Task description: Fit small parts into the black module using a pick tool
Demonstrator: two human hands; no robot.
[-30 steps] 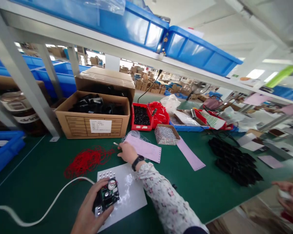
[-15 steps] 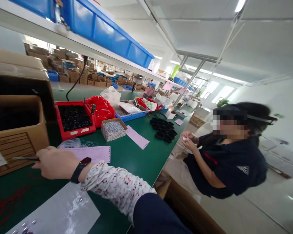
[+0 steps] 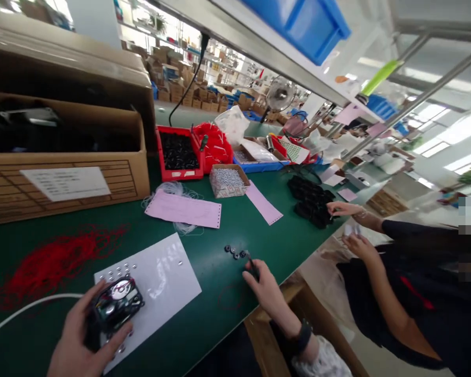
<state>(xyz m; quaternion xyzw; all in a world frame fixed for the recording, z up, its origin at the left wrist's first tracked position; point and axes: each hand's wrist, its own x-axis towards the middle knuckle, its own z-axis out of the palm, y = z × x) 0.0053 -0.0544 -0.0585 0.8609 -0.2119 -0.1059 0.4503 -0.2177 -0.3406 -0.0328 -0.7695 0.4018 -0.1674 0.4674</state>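
My left hand (image 3: 82,335) is closed around a black device (image 3: 120,303) with shiny round metal parts and a white cable. It is held over a white sheet (image 3: 172,272) that carries rows of small shiny pieces. My right hand (image 3: 262,285) grips a dark slim tool (image 3: 253,267), perhaps tweezers. The tool's tip is beside several small black round parts (image 3: 235,252) on the green table.
A cardboard box (image 3: 63,183) stands at the left, near tangled red wire (image 3: 55,262). Behind are a red bin (image 3: 180,152), a small box of metal pieces (image 3: 230,180) and pink papers (image 3: 184,208). A co-worker (image 3: 408,293) handles black parts at the right.
The view has swung left and down. My right hand has moved from beside the cardboard box to the small black parts. My left hand and the device have come into view.
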